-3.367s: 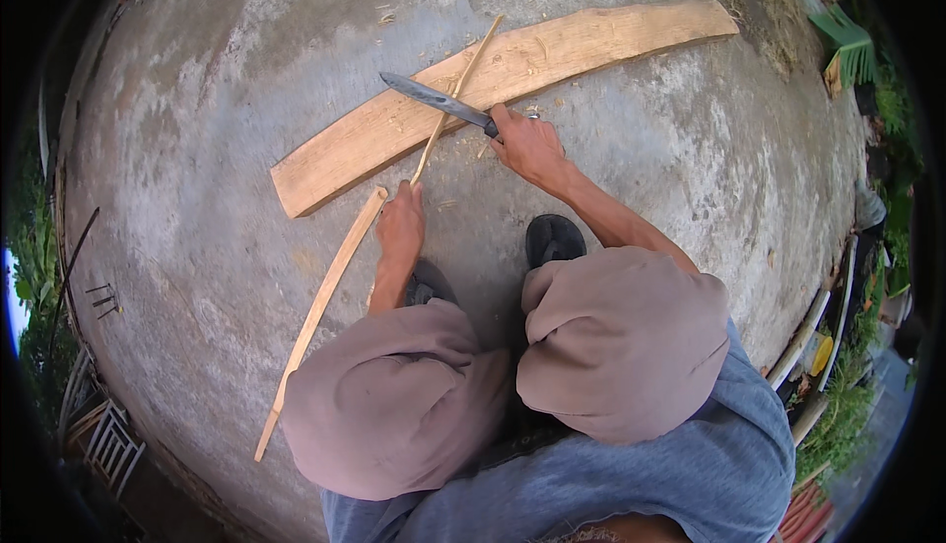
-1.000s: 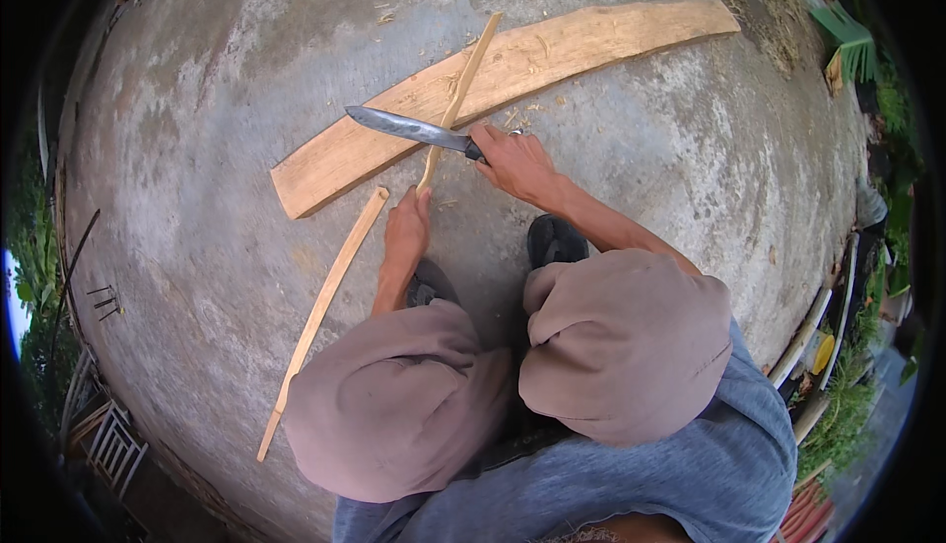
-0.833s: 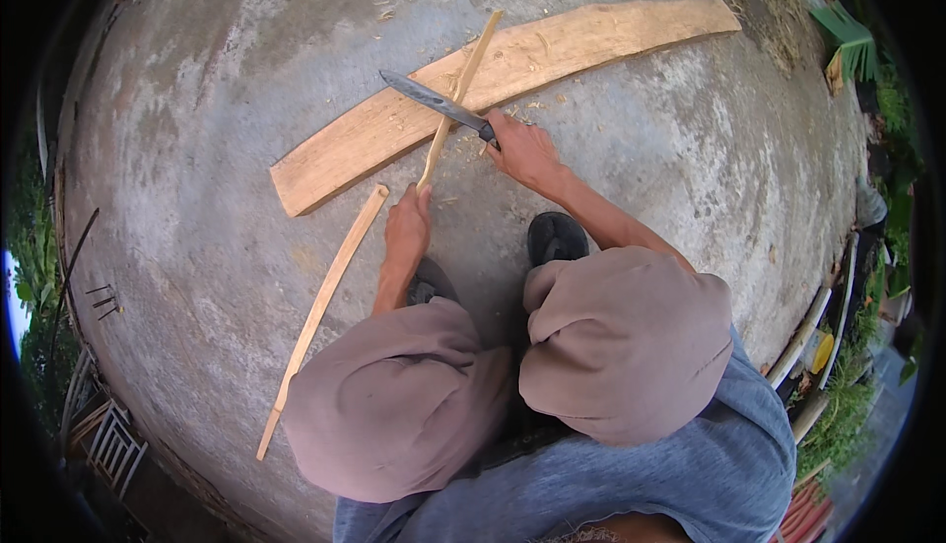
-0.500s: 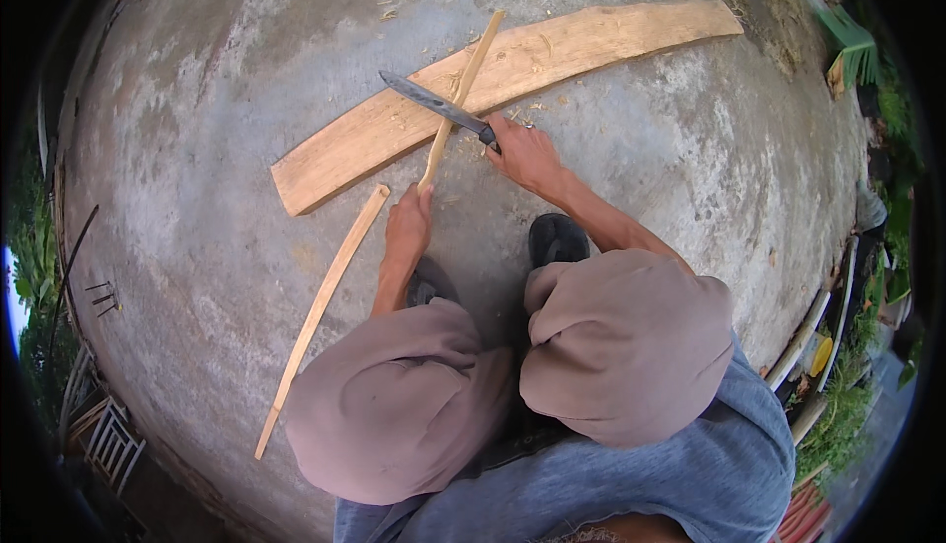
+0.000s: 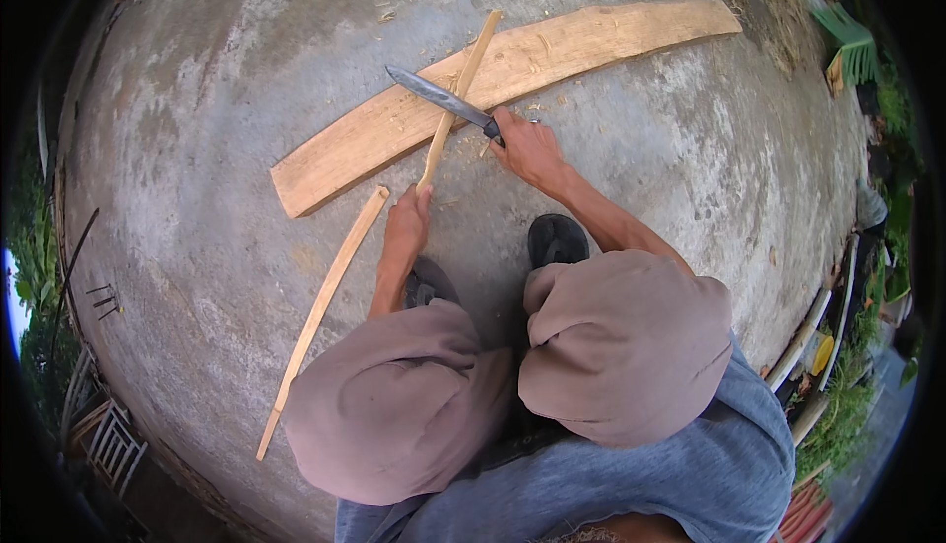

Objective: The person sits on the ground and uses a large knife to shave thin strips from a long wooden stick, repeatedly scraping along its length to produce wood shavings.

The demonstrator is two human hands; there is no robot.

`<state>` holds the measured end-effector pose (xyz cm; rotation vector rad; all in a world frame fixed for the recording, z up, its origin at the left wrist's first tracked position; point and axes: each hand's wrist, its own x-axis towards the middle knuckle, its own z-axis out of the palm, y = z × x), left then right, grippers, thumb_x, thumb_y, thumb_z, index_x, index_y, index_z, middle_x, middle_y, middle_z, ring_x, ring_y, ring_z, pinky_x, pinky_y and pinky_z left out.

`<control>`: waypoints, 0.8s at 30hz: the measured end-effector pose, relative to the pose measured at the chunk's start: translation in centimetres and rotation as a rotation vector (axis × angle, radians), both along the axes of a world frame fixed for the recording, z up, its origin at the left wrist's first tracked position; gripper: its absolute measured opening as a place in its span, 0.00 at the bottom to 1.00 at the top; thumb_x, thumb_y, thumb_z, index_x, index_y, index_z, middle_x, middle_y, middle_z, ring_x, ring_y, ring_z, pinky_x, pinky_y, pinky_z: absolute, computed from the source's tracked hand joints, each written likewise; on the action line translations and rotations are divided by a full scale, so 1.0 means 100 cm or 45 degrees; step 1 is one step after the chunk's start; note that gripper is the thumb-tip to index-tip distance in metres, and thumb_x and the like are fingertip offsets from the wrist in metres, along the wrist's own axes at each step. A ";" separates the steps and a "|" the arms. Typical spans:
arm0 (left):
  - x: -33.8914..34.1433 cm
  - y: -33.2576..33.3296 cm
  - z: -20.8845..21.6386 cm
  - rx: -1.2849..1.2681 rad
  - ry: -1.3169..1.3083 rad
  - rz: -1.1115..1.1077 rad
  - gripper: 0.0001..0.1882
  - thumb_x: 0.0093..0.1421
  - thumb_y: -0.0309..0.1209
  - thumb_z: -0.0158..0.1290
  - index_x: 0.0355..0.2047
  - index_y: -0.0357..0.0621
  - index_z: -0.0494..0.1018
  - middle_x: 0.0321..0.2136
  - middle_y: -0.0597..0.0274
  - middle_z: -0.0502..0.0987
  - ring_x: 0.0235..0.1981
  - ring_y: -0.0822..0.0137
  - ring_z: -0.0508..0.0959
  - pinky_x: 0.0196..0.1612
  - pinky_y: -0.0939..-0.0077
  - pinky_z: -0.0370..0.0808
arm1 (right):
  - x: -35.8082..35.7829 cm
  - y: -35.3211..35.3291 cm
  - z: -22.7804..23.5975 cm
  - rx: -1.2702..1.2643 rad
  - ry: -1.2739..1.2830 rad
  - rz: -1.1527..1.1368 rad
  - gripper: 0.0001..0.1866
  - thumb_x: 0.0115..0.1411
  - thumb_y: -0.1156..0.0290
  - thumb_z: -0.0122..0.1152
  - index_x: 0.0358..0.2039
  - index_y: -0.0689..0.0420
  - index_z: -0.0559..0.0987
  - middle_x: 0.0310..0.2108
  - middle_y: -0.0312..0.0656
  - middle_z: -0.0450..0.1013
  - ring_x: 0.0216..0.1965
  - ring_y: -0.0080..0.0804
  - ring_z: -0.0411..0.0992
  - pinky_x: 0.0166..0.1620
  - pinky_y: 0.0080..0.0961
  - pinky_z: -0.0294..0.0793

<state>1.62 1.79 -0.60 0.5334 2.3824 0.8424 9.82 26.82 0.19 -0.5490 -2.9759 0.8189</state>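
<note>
My left hand [image 5: 405, 223] is closed round the near end of a thin wooden stick [image 5: 439, 139]. The stick slants away from me, its far part lying across a broad wooden plank [image 5: 591, 45] on the ground. In my right hand [image 5: 529, 149] is the dark handle of a long-bladed knife [image 5: 434, 93]. Its blade points to the far left and crosses over the stick, above the plank; whether it cuts into the wood I cannot tell. A second wooden strip [image 5: 323, 311] lies on the concrete left of my left hand.
Pale wood shavings [image 5: 537, 117] are scattered on and around the plank. My feet in dark footwear [image 5: 557, 239] stand on the concrete ground [image 5: 217, 149], close behind my hands. A green palm frond [image 5: 855, 50] and pipes [image 5: 800, 341] line the right edge; a white slatted frame [image 5: 116, 447] stands at lower left.
The knife and my right hand have shifted slightly to the right and along the stick. The stick's far end has tipped slightly left. My left hand keeps its grip.
</note>
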 end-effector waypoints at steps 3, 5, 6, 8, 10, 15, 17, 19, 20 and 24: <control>-0.002 -0.005 -0.001 -0.017 -0.017 -0.005 0.21 0.75 0.45 0.48 0.42 0.34 0.75 0.32 0.34 0.78 0.36 0.34 0.78 0.41 0.50 0.73 | 0.000 -0.003 0.004 0.001 -0.012 0.061 0.20 0.61 0.65 0.68 0.44 0.59 0.67 0.39 0.54 0.79 0.39 0.60 0.80 0.39 0.52 0.80; -0.006 -0.005 0.005 -0.030 -0.071 -0.012 0.22 0.75 0.45 0.48 0.42 0.35 0.75 0.31 0.35 0.78 0.35 0.37 0.78 0.40 0.51 0.73 | -0.002 0.001 0.000 0.055 -0.091 0.017 0.20 0.61 0.65 0.68 0.44 0.58 0.67 0.40 0.54 0.78 0.38 0.59 0.80 0.39 0.52 0.80; -0.007 -0.003 0.002 0.000 -0.052 -0.028 0.22 0.75 0.45 0.48 0.41 0.35 0.75 0.30 0.36 0.77 0.34 0.39 0.78 0.40 0.52 0.73 | 0.000 0.003 -0.001 0.051 -0.072 0.009 0.20 0.61 0.64 0.68 0.44 0.58 0.67 0.39 0.54 0.78 0.38 0.59 0.80 0.39 0.51 0.80; -0.006 -0.004 -0.004 0.049 -0.012 -0.049 0.22 0.75 0.46 0.48 0.40 0.35 0.74 0.28 0.39 0.77 0.32 0.43 0.78 0.38 0.53 0.72 | 0.003 0.000 0.001 0.034 -0.032 0.004 0.20 0.61 0.64 0.68 0.43 0.57 0.67 0.39 0.54 0.78 0.38 0.59 0.80 0.38 0.51 0.80; -0.011 -0.009 -0.008 0.041 -0.054 -0.062 0.23 0.75 0.47 0.48 0.39 0.35 0.74 0.25 0.46 0.75 0.30 0.51 0.76 0.36 0.56 0.72 | 0.003 -0.001 0.007 0.047 -0.082 0.083 0.20 0.61 0.64 0.68 0.45 0.57 0.67 0.39 0.54 0.79 0.39 0.60 0.80 0.40 0.51 0.79; -0.029 -0.015 -0.008 0.068 -0.345 -0.045 0.27 0.74 0.53 0.49 0.34 0.39 0.74 0.21 0.55 0.73 0.23 0.57 0.73 0.30 0.63 0.69 | 0.004 0.005 -0.007 -0.295 0.069 -0.132 0.23 0.64 0.57 0.68 0.49 0.60 0.73 0.39 0.54 0.79 0.38 0.57 0.80 0.42 0.48 0.78; -0.050 -0.020 0.012 -0.099 -0.721 -0.009 0.29 0.73 0.59 0.48 0.30 0.45 0.72 0.18 0.70 0.66 0.18 0.74 0.65 0.21 0.74 0.62 | 0.010 0.007 -0.012 -0.513 0.205 -0.088 0.25 0.63 0.53 0.69 0.49 0.61 0.77 0.42 0.52 0.80 0.40 0.56 0.80 0.46 0.45 0.77; -0.058 -0.026 0.011 -0.096 -0.646 -0.029 0.30 0.71 0.62 0.49 0.28 0.47 0.71 0.18 0.70 0.65 0.16 0.76 0.62 0.19 0.76 0.59 | 0.017 0.013 -0.030 -0.657 0.201 -0.279 0.29 0.64 0.47 0.67 0.49 0.63 0.80 0.41 0.53 0.81 0.39 0.52 0.80 0.45 0.43 0.77; -0.062 -0.035 0.011 -0.106 -0.603 -0.025 0.31 0.70 0.63 0.49 0.27 0.48 0.71 0.17 0.71 0.65 0.15 0.77 0.60 0.17 0.77 0.57 | 0.014 0.009 -0.026 -0.743 0.199 -0.365 0.31 0.64 0.44 0.66 0.49 0.63 0.81 0.40 0.53 0.81 0.38 0.51 0.80 0.45 0.42 0.77; -0.074 -0.047 0.006 -0.103 -0.410 -0.152 0.34 0.69 0.64 0.50 0.28 0.42 0.74 0.19 0.67 0.68 0.20 0.71 0.65 0.25 0.70 0.63 | 0.010 0.007 0.001 -0.622 0.019 -0.406 0.33 0.65 0.42 0.64 0.49 0.65 0.80 0.34 0.57 0.80 0.38 0.51 0.80 0.43 0.44 0.77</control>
